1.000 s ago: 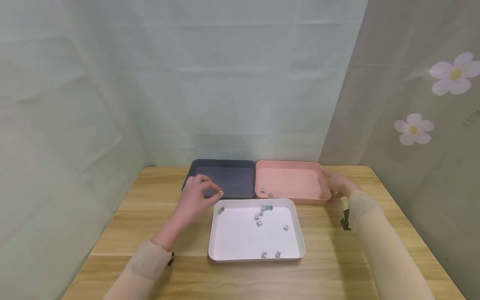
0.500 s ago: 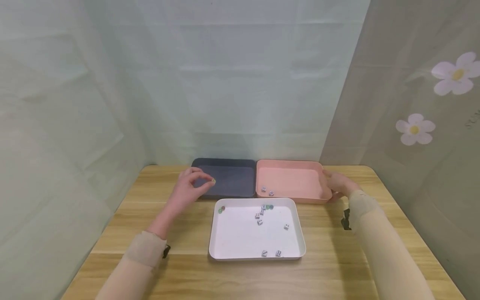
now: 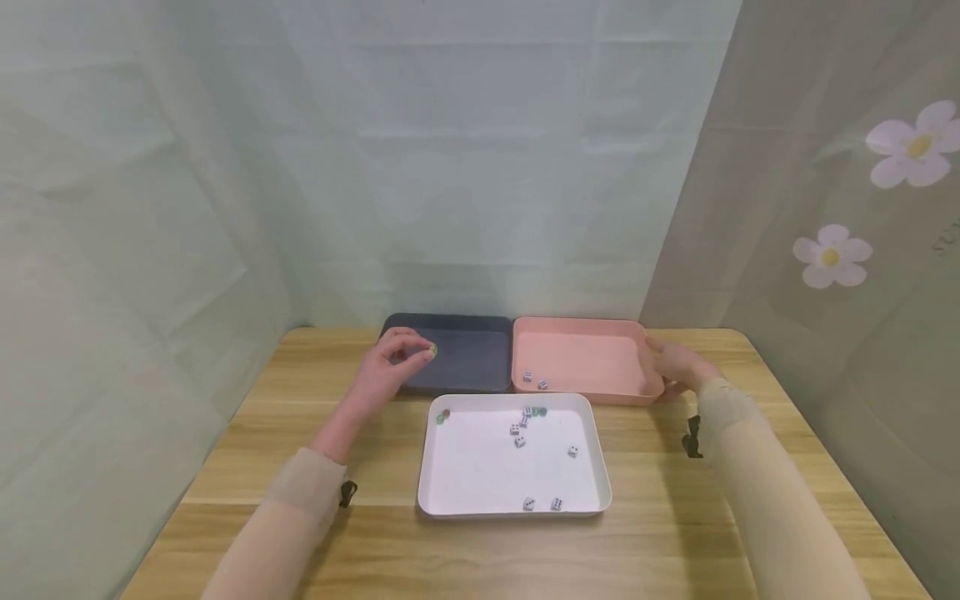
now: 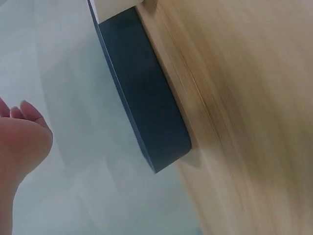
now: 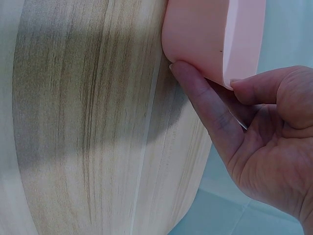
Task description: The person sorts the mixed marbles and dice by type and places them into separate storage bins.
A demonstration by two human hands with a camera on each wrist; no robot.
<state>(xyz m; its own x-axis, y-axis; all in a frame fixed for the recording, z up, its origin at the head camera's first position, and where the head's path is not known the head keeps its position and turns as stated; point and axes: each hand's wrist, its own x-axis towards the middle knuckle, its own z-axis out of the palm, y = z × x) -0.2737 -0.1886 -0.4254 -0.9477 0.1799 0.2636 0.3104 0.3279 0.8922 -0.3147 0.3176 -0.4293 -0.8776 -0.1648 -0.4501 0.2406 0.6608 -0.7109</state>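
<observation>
My left hand [image 3: 386, 367] is over the left part of the dark blue tray [image 3: 468, 387]. Between thumb and forefinger it pinches a small yellow-green round piece [image 3: 432, 350], too small to tell its kind; the left wrist view does not show it. At the right end of the pink tray [image 3: 581, 358], my right hand [image 3: 678, 367] holds that tray, thumb at the rim and fingers against the side and underneath, as the right wrist view shows. Two dice [image 3: 535, 381] lie in the pink tray's near left corner.
In front stands a white tray [image 3: 472, 475] with several dice [image 3: 519, 435] and small round green and brown pieces [image 3: 442, 416]. Pale curtains [image 3: 465, 167] enclose the wooden table [image 3: 495, 558] at the back and sides.
My left hand has moved away from above the white tray's far left corner to over the dark blue tray, still pinching the small round piece. The right hand stays at the pink tray.
</observation>
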